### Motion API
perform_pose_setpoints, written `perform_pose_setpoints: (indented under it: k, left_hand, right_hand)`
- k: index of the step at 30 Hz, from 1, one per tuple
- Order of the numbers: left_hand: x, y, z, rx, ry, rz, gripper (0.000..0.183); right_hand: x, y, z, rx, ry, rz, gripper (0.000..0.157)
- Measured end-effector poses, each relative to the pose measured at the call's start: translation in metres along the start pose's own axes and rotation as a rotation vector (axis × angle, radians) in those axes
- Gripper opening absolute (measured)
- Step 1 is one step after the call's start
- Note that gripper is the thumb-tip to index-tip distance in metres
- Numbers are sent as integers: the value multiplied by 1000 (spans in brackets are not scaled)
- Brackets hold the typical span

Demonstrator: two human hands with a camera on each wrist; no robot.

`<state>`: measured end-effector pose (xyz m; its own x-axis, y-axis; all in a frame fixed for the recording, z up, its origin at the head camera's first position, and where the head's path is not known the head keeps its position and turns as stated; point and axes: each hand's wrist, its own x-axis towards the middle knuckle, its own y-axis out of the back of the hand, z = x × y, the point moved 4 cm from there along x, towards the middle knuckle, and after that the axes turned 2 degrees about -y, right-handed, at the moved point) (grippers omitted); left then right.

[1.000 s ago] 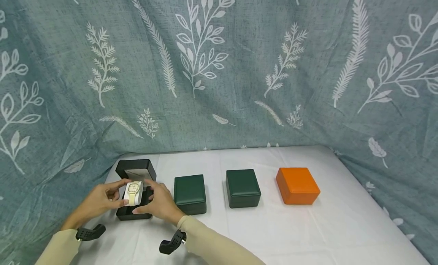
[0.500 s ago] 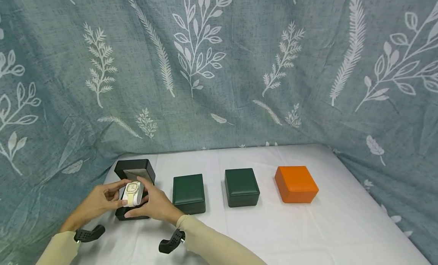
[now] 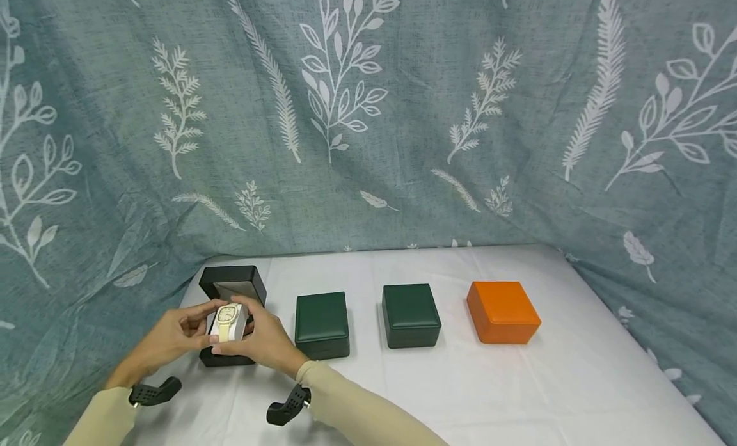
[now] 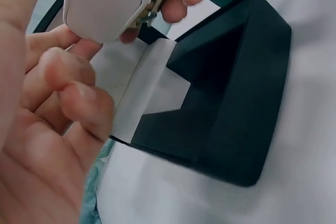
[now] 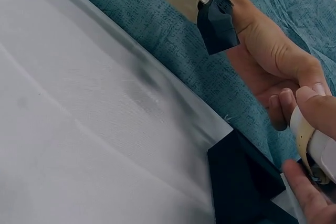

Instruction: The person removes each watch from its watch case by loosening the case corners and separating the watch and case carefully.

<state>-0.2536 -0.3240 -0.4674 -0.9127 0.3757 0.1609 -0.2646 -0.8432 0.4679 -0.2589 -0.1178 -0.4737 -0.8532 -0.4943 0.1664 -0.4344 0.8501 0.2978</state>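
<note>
A pale yellow wristwatch (image 3: pixel 227 315) is wrapped around a white watch pillow (image 4: pixel 102 3). My left hand (image 3: pixel 167 337) pinches the pillow from the left between thumb and fingers. From the other side my right hand (image 3: pixel 266 334) holds it too, its thumb and fingertips at the strap. Watch and pillow are up over an open black watch box (image 4: pixel 231 114), whose lid (image 3: pixel 235 281) stands raised behind. In the left wrist view the box's dark inside shows no pillow. The strap's metal buckle (image 4: pixel 148 19) shows at the pillow's underside.
To the right, two closed dark green boxes (image 3: pixel 321 321) (image 3: pixel 410 315) and a closed orange box (image 3: pixel 503 311) stand in a row on the white tablecloth (image 3: pixel 460 395). A patterned blue-green curtain (image 3: pixel 403 145) hangs behind and along the sides.
My right hand has moved left and closed in on the watch and its pillow, where its fingers were spread earlier. My left hand keeps its hold. The boxes stay in place.
</note>
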Motion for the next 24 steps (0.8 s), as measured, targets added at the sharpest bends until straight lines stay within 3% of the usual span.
perform_pose_setpoints:
  k: [11, 16, 24]
  left_hand:
    - [-5, 1, -6, -33, 77, -96, 71]
    - [-6, 0, -5, -60, 71, -137, 74]
    - [-6, -1, -5, -97, 77, -141, 74]
  right_hand:
    - [0, 0, 1, -26, 16, 11, 81]
    - [-1, 0, 1, -14, 14, -6, 81]
    - [-2, 1, 0, -6, 25, -19, 82]
